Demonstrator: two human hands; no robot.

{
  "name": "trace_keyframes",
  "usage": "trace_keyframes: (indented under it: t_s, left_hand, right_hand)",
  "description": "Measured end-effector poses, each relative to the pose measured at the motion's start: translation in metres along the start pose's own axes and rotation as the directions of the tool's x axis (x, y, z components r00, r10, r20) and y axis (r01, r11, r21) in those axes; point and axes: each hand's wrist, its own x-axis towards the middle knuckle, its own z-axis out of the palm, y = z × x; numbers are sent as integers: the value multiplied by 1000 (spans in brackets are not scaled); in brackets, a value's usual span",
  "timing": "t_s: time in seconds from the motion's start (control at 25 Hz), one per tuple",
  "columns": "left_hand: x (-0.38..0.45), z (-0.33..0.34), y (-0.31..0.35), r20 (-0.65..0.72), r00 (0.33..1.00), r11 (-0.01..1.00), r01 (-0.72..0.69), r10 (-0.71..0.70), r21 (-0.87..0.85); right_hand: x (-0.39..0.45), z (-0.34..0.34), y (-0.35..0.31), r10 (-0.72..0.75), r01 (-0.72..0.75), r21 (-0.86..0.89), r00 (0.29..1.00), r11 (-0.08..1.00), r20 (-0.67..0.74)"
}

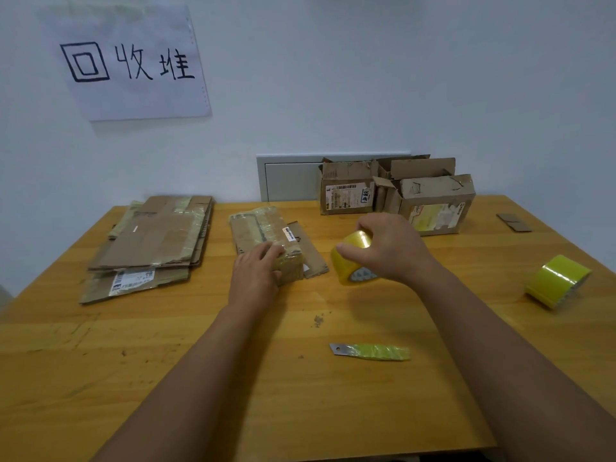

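Tape roll: clasped in right hand, above table, right of bundle. Cardboard bundle: flat on table, near end under left hand, fingers curled over it.

handwritten wall sheet reads 回收堆; print on the box label is too small to read.
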Motion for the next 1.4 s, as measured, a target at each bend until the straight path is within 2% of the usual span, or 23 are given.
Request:
trace_keyframes:
  t_s: [0.28, 0.52, 0.6, 0.68, 0.76, 0.8, 0.84, 0.88, 0.96, 1.0, 1.24, 1.32, 1.4]
  left_hand:
    - [-4, -16, 9, 73, 997, 994, 35, -27, -107]
    - [-33, -17, 42, 147, 975, 978, -142, 165, -156]
    - [-42, -20, 42, 260, 952, 954, -80, 159, -290]
    - [-48, -31, 40, 292, 951, 836, 81, 98, -543]
    - [-53, -45, 42, 135, 986, 655, 165, -97, -737]
    - [-56, -52, 47, 71, 971, 585, 194, -226, -788]
    - [-58, -58, 54, 68, 942, 509, 237, -329, -827]
    - [-59, -64, 62, 127, 916, 426, 295, -380, -855]
    - [-62, -72, 74, 311, 884, 297, 419, -349, -858]
    - [-64, -73, 78, 373, 873, 272, 459, -315, -846]
    - [-64, -78, 67, 457, 856, 80, 487, -242, -870]
    - [-64, -83, 59, 487, 848, 64, 509, -208, -859]
    - [-64, -87, 55, 501, 843, 114, 527, -196, -842]
  right_hand:
    - [7, -49, -35, -111, 111, 81, 994, 990, -6]
    - [-2, -90, -45, -93, 92, 221, 996, 971, -4]
    - [-4, -95, -43, -76, 77, 283, 997, 956, -14]
    - [-5, -95, -40, -53, 57, 329, 998, 943, -21]
    - [-5, -92, -37, -39, 47, 374, 999, 926, -28]
    - [-6, -91, -35, -38, 46, 393, 999, 918, -28]
    - [-5, -90, -34, -41, 49, 405, 999, 913, -28]
    - [-5, -89, -34, -46, 53, 411, 999, 910, -27]
    - [-4, -88, -34, -56, 63, 423, 998, 904, -29]
    - [-4, -88, -35, -59, 67, 425, 998, 903, -32]
    - [-10, -81, -18, -11, 24, 417, 999, 909, -34]
    - [-14, -76, -8, 25, -11, 428, 999, 904, -26]
    - [-21, -71, 2, 71, -71, 444, 997, 893, 17]
